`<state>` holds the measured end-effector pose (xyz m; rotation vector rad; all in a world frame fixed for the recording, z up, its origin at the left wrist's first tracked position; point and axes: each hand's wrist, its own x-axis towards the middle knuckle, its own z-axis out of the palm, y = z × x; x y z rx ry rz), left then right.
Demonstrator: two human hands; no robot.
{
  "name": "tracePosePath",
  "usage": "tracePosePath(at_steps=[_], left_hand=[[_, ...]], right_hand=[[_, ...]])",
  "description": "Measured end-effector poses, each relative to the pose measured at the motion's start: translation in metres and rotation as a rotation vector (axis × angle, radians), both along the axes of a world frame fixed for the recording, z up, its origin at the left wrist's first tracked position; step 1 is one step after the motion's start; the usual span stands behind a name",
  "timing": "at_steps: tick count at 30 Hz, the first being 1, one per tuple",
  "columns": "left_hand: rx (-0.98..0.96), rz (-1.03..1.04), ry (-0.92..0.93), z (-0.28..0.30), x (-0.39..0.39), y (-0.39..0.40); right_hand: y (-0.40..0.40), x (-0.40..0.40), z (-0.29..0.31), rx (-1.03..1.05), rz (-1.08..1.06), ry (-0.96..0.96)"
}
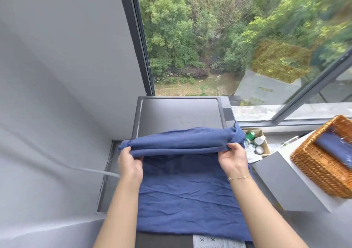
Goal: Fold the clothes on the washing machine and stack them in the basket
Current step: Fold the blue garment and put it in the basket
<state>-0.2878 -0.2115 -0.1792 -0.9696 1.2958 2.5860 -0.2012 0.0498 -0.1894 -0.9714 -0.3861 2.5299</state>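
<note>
Two hands, left hand [130, 163], right hand [232, 159], gripping blue garment [186, 196] fold

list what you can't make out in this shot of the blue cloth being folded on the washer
Head view:
- Washing machine front half: covered by the blue cloth.
- Wicker basket: cut off by the right edge.
- Dark blue item in the basket: blurred.
- Cardboard box of bottles: partly behind the cloth and right hand.

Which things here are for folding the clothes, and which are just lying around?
For the job: blue cloth, held by left hand and right hand; washing machine; wicker basket with a folded blue cloth inside.

Just lying about: cardboard box of bottles, grey hose.
</note>
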Motion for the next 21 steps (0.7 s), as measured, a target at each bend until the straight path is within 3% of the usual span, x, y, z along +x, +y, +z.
tracePosePath(at_steps=[2,4,10,12,17,21], left_hand=[[0.269,0.078,0.038,0.004,0.017,-0.014],[0.404,0.13,0.071,0.004,0.035,-0.028],[0.209,-0.081,-0.048,0.012,0.066,-0.036],[0.221,-0.094,-0.033,0.017,0.068,-0.038],[0.295,-0.134,0.004,0.021,0.084,-0.048],[0.305,-0.148,-0.118,0.008,0.106,-0.057]], right_hand=[[0.006,0.018,-0.005,-0.021,0.002,0.074],[0.005,0.04,-0.008,-0.064,-0.007,0.109],[-0.013,0.075,0.017,0.048,0.087,-0.142],[-0.014,0.077,0.024,0.131,0.085,-0.191],[-0.002,0.102,0.029,0.279,-0.172,-0.232],[-0.01,0.139,0.004,0.32,-0.358,-0.577]])
